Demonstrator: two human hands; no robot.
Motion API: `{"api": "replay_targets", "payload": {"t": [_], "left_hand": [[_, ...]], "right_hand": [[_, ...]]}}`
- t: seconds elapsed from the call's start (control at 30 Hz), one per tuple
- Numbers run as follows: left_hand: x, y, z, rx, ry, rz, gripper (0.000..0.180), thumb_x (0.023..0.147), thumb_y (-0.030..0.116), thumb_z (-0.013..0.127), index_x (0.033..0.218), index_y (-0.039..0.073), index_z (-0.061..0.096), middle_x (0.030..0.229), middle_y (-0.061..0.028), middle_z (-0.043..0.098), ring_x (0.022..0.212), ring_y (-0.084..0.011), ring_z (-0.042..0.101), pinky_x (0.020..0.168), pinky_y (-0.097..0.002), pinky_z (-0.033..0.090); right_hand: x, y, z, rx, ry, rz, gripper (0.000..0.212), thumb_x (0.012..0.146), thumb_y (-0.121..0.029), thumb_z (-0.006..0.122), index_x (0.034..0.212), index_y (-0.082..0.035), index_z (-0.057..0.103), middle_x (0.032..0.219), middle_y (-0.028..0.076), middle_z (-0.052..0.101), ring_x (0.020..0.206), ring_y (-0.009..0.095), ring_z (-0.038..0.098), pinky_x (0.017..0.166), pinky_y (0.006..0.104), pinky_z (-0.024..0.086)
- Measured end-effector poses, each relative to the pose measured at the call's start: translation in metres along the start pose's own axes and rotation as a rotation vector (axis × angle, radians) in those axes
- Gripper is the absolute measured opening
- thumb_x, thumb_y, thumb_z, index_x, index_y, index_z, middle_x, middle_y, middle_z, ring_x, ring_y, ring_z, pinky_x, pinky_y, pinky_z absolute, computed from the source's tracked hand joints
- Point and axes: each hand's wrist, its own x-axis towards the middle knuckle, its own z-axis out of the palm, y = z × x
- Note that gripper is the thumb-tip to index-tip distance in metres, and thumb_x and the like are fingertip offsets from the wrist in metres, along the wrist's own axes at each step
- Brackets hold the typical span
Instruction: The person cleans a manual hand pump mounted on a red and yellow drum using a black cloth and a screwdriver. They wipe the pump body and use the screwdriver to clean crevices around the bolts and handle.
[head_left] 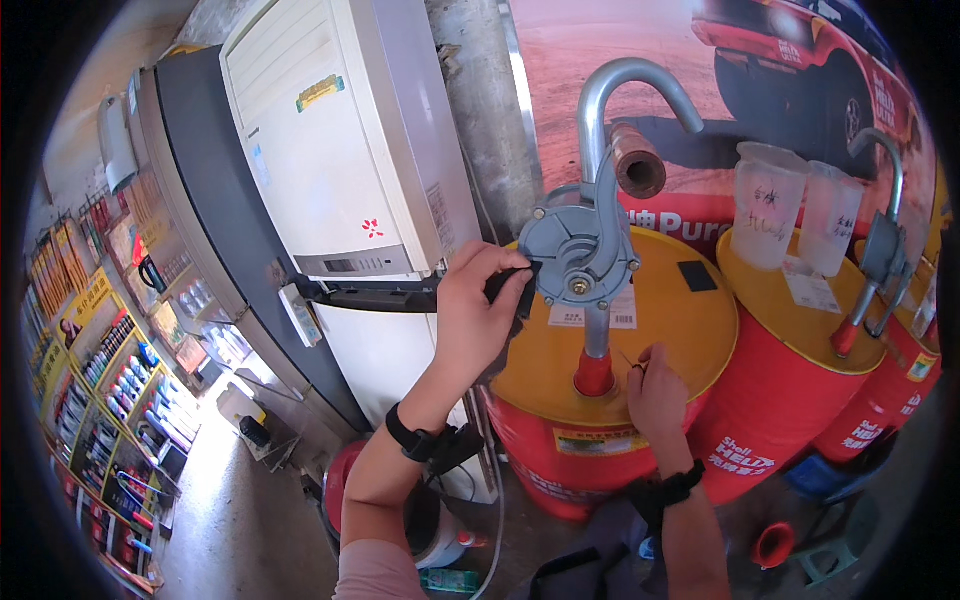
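Note:
A grey rotary hand pump (577, 255) with a curved metal spout stands upright on a red drum with a yellow top (690, 330). My left hand (478, 308) pinches a dark cloth (508, 335) against the left edge of the round pump housing. To the right of the red collar (594, 375) at the foot of the pump pipe, my right hand (657, 395) is closed just above the drum top. A thin dark piece sticks out from its fingertips; its kind is too small to tell.
More drums (780, 400) stand to the right, bearing two translucent jugs (768, 205) and a second pump (882, 245). A white air conditioner (320, 150) is at the left. Shelves of bottles (120, 390) line the far left. A red funnel (773, 545) lies low right.

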Motion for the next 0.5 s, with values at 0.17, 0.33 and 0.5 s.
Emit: {"api": "replay_targets", "payload": {"t": [0.17, 0.33, 0.5], "left_hand": [[-0.015, -0.006, -0.006, -0.636, 0.038, -0.449, 0.010, 0.096, 0.002, 0.066, 0.105, 0.001, 0.068, 0.096, 0.0012, 0.065, 0.090, -0.0066, 0.059, 0.083, -0.0243, 0.048], [-0.021, -0.002, -0.016, -0.696, 0.116, -0.490, 0.010, 0.096, 0.002, 0.066, 0.106, 0.002, 0.067, 0.098, 0.0010, 0.066, 0.094, -0.0062, 0.060, 0.086, -0.0230, 0.047], [-0.028, 0.008, -0.013, -0.621, 0.128, -0.377, 0.009, 0.095, 0.001, 0.066, 0.104, 0.001, 0.064, 0.101, 0.0012, 0.064, 0.096, -0.0049, 0.060, 0.080, -0.0205, 0.048]], "right_hand": [[-0.006, 0.002, 0.001, 0.196, 0.162, -0.089, 0.021, 0.092, -0.015, 0.063, 0.107, -0.005, 0.053, 0.085, 0.020, 0.069, 0.077, 0.040, 0.069, 0.068, 0.0486, 0.054], [-0.036, -0.013, -0.029, 0.504, 0.355, -0.207, 0.021, 0.090, -0.001, 0.067, 0.108, -0.001, 0.057, 0.094, 0.018, 0.069, 0.082, 0.032, 0.070, 0.073, 0.0373, 0.055], [-0.064, -0.052, -0.082, 0.498, 0.438, -0.432, 0.024, 0.085, 0.006, 0.070, 0.106, -0.001, 0.060, 0.096, 0.016, 0.070, 0.086, 0.028, 0.071, 0.078, 0.0343, 0.056]]}}
